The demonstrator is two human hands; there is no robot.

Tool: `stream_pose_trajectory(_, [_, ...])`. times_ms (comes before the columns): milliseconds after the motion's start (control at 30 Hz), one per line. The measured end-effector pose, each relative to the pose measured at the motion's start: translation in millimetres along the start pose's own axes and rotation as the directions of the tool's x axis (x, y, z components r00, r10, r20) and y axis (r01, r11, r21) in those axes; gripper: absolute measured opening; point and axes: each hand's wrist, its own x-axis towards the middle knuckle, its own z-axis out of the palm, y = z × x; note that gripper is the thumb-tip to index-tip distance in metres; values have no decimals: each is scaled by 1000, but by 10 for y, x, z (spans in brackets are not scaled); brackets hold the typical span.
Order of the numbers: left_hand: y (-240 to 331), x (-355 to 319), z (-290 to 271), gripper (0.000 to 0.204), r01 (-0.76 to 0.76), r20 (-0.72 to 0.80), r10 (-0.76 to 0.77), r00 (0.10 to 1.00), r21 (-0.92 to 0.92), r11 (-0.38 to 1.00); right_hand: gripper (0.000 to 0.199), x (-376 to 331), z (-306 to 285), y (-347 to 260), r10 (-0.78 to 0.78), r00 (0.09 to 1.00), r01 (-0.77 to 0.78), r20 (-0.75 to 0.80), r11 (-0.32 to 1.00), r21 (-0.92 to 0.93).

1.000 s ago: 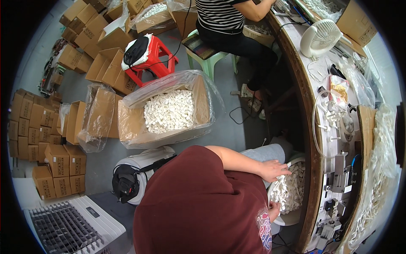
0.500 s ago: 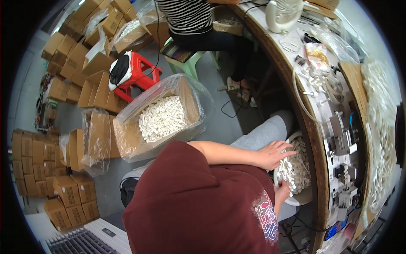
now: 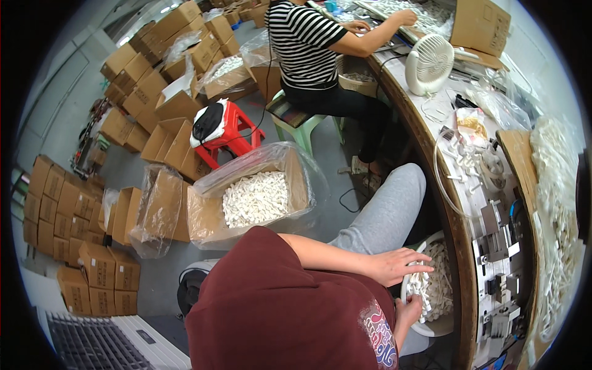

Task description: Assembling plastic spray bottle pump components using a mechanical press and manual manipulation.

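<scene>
Both my hands are down in the white bowl (image 3: 412,290) on my lap, under the edge of the curved bench (image 3: 459,246). Left hand (image 3: 394,266) lies flat on the small white plastic parts (image 3: 439,288), fingers spread wide, holding nothing that I can see. Right hand (image 3: 408,311) is at the bowl's near rim, fingers curled into the parts; can't tell if it grips any. Open carton (image 3: 256,197) of the same white parts sits on the floor to my left.
</scene>
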Motion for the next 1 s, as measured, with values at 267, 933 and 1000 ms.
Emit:
stream_pose_trajectory(267, [194,23,-87,84,135,-221,-125,967,32,990,39,43,31,33,-159,985,162,61,985,-54])
stream_pose_trajectory(933, [-244,-205,24,32,-159,-366,372,853,496,854,31,427,-57,426,-334,916,367,221,921,-131])
stream_pose_trajectory(1000, [45,-322,-639,18,73,-576,338,745,574,816,31,446,-66,404,-326,917,363,231,921,-143])
